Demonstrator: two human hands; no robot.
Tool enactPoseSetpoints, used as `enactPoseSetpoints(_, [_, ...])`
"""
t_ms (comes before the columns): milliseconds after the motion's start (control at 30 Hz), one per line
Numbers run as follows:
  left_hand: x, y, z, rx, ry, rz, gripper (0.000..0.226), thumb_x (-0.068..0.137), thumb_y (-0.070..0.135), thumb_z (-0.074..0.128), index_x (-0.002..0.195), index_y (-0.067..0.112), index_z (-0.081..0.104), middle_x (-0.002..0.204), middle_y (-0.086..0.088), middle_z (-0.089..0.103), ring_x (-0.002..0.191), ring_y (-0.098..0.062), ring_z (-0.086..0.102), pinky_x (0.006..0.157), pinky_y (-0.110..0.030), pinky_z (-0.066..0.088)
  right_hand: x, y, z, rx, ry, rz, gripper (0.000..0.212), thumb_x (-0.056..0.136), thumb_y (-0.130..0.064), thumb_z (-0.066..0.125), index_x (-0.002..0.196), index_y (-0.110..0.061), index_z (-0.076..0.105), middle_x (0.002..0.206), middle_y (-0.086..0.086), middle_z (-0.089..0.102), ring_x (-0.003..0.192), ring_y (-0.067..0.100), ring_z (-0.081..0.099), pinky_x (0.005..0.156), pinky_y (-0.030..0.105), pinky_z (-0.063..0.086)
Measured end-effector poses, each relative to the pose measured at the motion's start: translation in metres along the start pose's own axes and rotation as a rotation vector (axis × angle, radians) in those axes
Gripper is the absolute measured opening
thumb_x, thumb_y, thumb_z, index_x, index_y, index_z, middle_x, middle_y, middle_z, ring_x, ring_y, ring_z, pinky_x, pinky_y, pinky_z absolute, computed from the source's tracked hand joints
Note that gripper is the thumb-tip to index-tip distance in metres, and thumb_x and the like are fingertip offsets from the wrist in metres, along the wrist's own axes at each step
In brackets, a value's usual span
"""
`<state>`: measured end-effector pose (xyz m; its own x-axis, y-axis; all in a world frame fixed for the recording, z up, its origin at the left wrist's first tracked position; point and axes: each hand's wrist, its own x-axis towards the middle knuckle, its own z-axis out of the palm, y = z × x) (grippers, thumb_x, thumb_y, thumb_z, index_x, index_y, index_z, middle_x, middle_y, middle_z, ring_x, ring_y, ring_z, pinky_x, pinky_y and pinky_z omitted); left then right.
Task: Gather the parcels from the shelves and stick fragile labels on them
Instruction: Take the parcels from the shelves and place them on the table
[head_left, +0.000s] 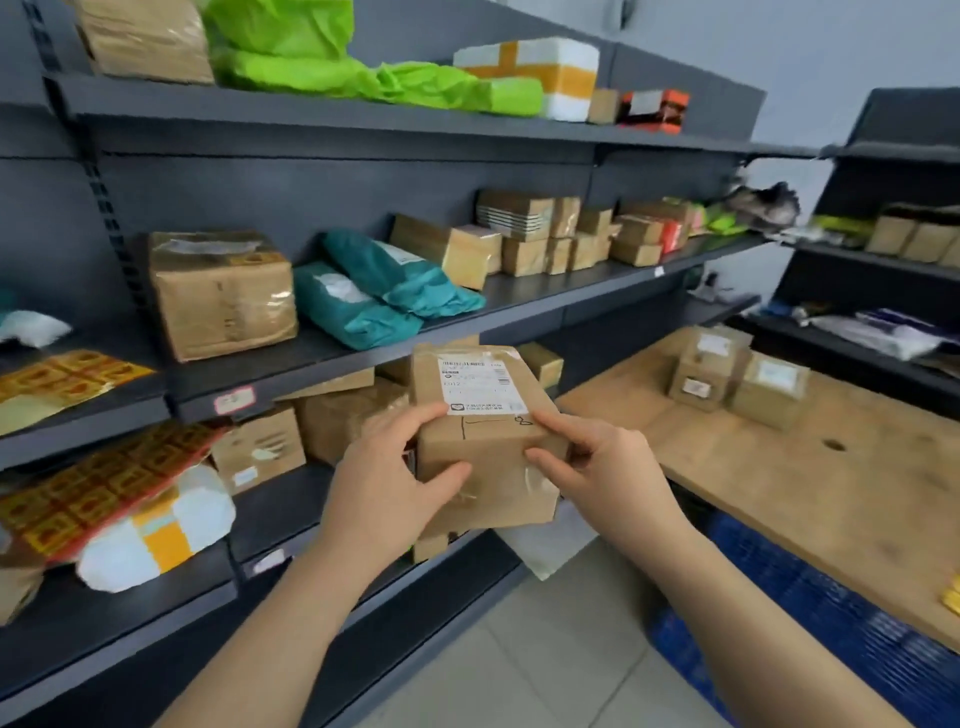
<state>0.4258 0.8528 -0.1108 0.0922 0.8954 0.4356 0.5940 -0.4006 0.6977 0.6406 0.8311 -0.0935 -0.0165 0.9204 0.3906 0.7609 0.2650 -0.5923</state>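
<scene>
I hold a small brown cardboard parcel (493, 447) with a white shipping label on top, in front of the dark shelves. My left hand (395, 483) grips its left side, thumb on the front face. Opposite it, my right hand (597, 467) grips the right side, thumb and forefinger on the box. Three small labelled parcels (737, 379) stand together on the wooden table (779, 467) at the right. Sheets of red and yellow fragile labels (104, 488) lie on the lower left shelf, and more label sheets (67, 379) on the shelf above.
Dark metal shelves (363, 358) run along the left, holding cardboard boxes (223, 296), teal bags (384, 291), green bags (363, 67) and a white foam box (540, 73). Another shelf unit (893, 260) stands at the right. Blue crates (810, 613) sit under the table.
</scene>
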Motion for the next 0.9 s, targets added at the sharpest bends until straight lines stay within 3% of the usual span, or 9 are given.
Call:
enactPoseSetpoints(100, [0.044, 0.006, 0.035, -0.045, -0.098, 0.076, 0.057, 0.069, 0.041, 0.078, 0.119, 0.048, 0.051, 0.108, 0.030, 0.049, 0.099, 0.008, 0.048, 0.079, -0.008, 0.039, 0.014, 0.028, -0.019, -0.050, 0.091, 0.066, 0.044, 0.084, -0.028, 0.069, 0.126, -0.032, 0.059, 0.098, -0.010, 0.069, 0.080, 0.007, 0.062, 0.075, 0.032, 0.055])
enactPoseSetpoints(167, [0.068, 0.013, 0.064, -0.086, -0.163, 0.101, 0.057, 0.069, 0.039, 0.079, 0.118, 0.050, 0.050, 0.106, 0.030, 0.052, 0.098, 0.010, 0.050, 0.077, -0.006, 0.041, 0.020, 0.049, -0.030, -0.079, 0.127, 0.135, 0.042, 0.085, -0.029, 0.069, 0.126, -0.031, 0.060, 0.099, -0.008, 0.070, 0.081, 0.011, 0.063, 0.075, 0.035, 0.054])
enactPoseSetpoints(267, [0.099, 0.026, 0.115, -0.148, -0.271, 0.136, 0.060, 0.070, 0.035, 0.080, 0.121, 0.044, 0.051, 0.119, 0.021, 0.054, 0.104, 0.001, 0.053, 0.086, -0.020, 0.048, 0.027, 0.086, -0.051, -0.121, 0.166, 0.250, 0.041, 0.085, -0.032, 0.068, 0.125, -0.032, 0.060, 0.097, -0.002, 0.071, 0.081, 0.015, 0.064, 0.076, 0.038, 0.054])
enactPoseSetpoints(467, [0.150, 0.067, 0.223, -0.202, -0.418, 0.238, 0.059, 0.070, 0.040, 0.078, 0.120, 0.046, 0.049, 0.111, 0.027, 0.051, 0.097, 0.005, 0.051, 0.074, -0.011, 0.042, 0.039, 0.174, -0.102, -0.204, 0.232, 0.403, 0.043, 0.085, -0.038, 0.066, 0.127, -0.034, 0.058, 0.101, -0.004, 0.071, 0.087, 0.015, 0.064, 0.081, 0.037, 0.053])
enactPoseSetpoints(767, [0.213, 0.149, 0.389, -0.269, -0.542, 0.218, 0.057, 0.069, 0.032, 0.081, 0.121, 0.031, 0.056, 0.118, 0.011, 0.061, 0.104, -0.008, 0.058, 0.086, -0.032, 0.054, 0.070, 0.319, -0.195, -0.320, 0.268, 0.466, 0.046, 0.086, -0.038, 0.065, 0.130, -0.033, 0.055, 0.109, -0.010, 0.068, 0.086, 0.006, 0.062, 0.081, 0.030, 0.055])
enactPoseSetpoints(900, [0.237, 0.175, 0.462, -0.304, -0.605, 0.168, 0.058, 0.069, 0.029, 0.083, 0.120, 0.030, 0.057, 0.119, 0.010, 0.061, 0.103, -0.007, 0.060, 0.087, -0.031, 0.054, 0.082, 0.382, -0.227, -0.331, 0.274, 0.512, 0.045, 0.085, -0.035, 0.066, 0.129, -0.031, 0.056, 0.104, -0.008, 0.070, 0.082, 0.008, 0.064, 0.079, 0.032, 0.055])
